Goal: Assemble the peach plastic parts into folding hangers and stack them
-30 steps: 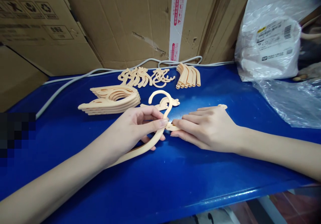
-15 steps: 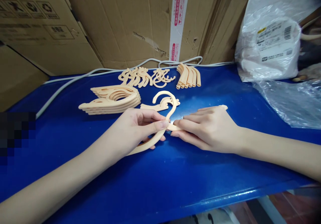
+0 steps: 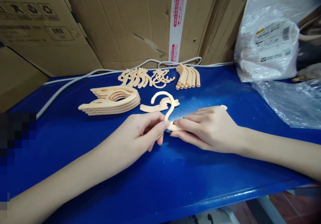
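A cream plastic hanger with a curved hook (image 3: 172, 107) is between my two hands over the blue table. My left hand (image 3: 146, 130) pinches it at the foot of the hook, thumb on top and fingers beneath. My right hand (image 3: 208, 127) lies over its right arm with the fingers closed on it; a pale tip (image 3: 223, 107) pokes out past the knuckles. Most of that arm is hidden under the hand. Just behind the hook lies a loose cream hanger piece (image 3: 153, 108), partly covered by it.
A stack of cream hangers (image 3: 110, 107) lies at the left. Farther back are small hook parts (image 3: 136, 77), ring-like pieces (image 3: 162, 78) and a row of curved arms (image 3: 188, 77). A white cable (image 3: 95, 71) runs before cardboard boxes (image 3: 125, 23). Clear plastic bags (image 3: 268, 50) sit at right.
My left hand has turned slightly, and the curved length that showed below its fingers is now out of sight. The hook has shifted slightly left. My right hand has stayed put.
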A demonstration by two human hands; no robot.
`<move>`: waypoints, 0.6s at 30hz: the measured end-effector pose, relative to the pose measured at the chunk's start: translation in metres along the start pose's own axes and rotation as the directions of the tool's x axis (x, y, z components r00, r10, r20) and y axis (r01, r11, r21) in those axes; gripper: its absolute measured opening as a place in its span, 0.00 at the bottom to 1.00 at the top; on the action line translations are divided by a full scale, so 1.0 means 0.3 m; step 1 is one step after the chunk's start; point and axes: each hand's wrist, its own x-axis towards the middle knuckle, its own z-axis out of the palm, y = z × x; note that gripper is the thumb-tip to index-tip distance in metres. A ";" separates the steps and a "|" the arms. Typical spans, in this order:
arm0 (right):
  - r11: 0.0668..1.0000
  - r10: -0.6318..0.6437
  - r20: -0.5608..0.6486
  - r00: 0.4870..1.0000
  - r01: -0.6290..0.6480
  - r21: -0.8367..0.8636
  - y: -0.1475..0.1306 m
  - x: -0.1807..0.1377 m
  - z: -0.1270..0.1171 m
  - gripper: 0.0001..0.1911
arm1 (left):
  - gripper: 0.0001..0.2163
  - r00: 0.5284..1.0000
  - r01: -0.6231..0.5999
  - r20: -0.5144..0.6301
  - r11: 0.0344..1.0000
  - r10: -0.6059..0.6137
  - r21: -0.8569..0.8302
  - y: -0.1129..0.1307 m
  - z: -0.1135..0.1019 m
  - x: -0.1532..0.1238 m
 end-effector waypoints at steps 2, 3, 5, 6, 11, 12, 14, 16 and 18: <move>1.000 0.004 0.005 1.000 -0.004 0.002 0.002 -0.002 -0.001 0.21 | 0.17 1.000 -0.023 0.006 0.993 0.023 0.120 -0.004 -0.001 -0.005; 1.000 0.004 0.005 1.000 -0.004 0.004 0.003 -0.002 -0.001 0.20 | 0.17 0.999 -0.034 0.010 0.985 0.033 0.166 -0.006 -0.002 -0.006; 1.000 0.001 0.002 1.000 -0.001 0.009 0.006 -0.002 0.001 0.20 | 0.17 0.998 -0.059 0.016 0.965 0.057 0.255 -0.009 -0.004 -0.009; 1.000 0.000 0.000 1.000 0.000 0.011 0.007 -0.001 0.003 0.19 | 0.17 0.997 -0.071 0.016 0.951 0.069 0.302 -0.010 -0.004 -0.009; 1.000 -0.001 0.009 1.000 0.001 0.031 0.015 0.003 0.010 0.20 | 0.14 0.987 -0.106 -0.048 0.847 0.153 0.520 -0.021 0.003 -0.012; 0.999 0.001 0.014 1.000 -0.002 0.034 0.016 0.004 0.010 0.20 | 0.13 0.983 -0.117 -0.056 0.827 0.176 0.551 -0.025 0.006 -0.013; 0.999 0.007 0.019 1.000 -0.007 0.039 0.016 0.005 0.011 0.21 | 0.12 0.976 -0.131 -0.063 0.789 0.210 0.600 -0.034 0.010 -0.015; 0.999 0.004 0.017 1.000 -0.005 0.044 0.017 0.005 0.012 0.21 | 0.12 0.970 -0.143 -0.060 0.755 0.235 0.640 -0.042 0.013 -0.017; 0.999 -0.002 0.012 1.000 0.002 0.048 0.018 0.004 0.012 0.20 | 0.12 0.964 -0.157 -0.055 0.725 0.259 0.671 -0.048 0.014 -0.018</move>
